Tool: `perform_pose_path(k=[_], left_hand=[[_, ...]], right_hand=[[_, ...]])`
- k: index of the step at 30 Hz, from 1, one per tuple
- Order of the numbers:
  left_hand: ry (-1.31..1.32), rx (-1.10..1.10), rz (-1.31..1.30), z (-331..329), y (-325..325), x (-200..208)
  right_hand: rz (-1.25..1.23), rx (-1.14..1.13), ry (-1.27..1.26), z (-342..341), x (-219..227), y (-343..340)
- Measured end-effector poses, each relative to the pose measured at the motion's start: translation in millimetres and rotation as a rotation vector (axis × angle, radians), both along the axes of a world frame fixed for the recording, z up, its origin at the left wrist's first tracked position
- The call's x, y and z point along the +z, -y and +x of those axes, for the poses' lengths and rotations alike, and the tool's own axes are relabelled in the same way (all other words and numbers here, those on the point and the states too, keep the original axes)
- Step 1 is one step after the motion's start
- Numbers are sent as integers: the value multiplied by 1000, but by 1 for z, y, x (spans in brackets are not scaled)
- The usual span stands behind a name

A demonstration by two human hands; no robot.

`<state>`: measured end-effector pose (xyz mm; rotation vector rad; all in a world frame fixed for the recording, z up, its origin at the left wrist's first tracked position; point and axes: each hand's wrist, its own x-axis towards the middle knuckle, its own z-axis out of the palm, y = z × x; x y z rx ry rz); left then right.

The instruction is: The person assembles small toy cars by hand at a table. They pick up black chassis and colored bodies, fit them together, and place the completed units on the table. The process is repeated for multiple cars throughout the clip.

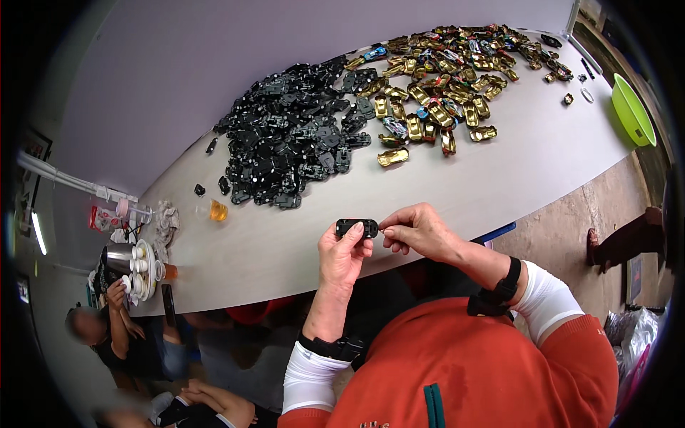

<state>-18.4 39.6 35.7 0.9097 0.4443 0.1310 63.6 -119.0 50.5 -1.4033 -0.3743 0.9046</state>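
My left hand [339,262] is closed around a small toy car [367,229], its black underside facing up and the thumb pressed on it. At the right end of the car, my right hand [422,230] pinches with thumb and forefinger. What those fingers hold, if anything, is too small to make out. Both hands are above the near edge of the table. Beyond them lies a heap of black toy car bases [285,143]. To its right spreads a heap of toy car bodies [437,114], mostly gold, some multicoloured.
The pale table [514,178] runs along a wall. At its right end stands a green basin [631,110]. On the left are a cup of amber drink [218,210], a crumpled cloth [166,225] and a tray of cups [147,267]. People sit at the lower left; someone's leg [628,239] shows at right.
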Motion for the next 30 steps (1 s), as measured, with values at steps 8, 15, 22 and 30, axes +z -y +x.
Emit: perform_pose_path(k=[8,15,22,30], left_hand=[[36,45,130,0,11,10],[84,81,308,6,17,14],[30,-90,253,-4,9,13],[-24,-364,399,-16,3,7]], right_hand=[[-9,-10,82,2,-2,-3],[-37,17,227,4,-10,-10],[-25,61,203,25,1,10],[-64,203,330,20,14,1]])
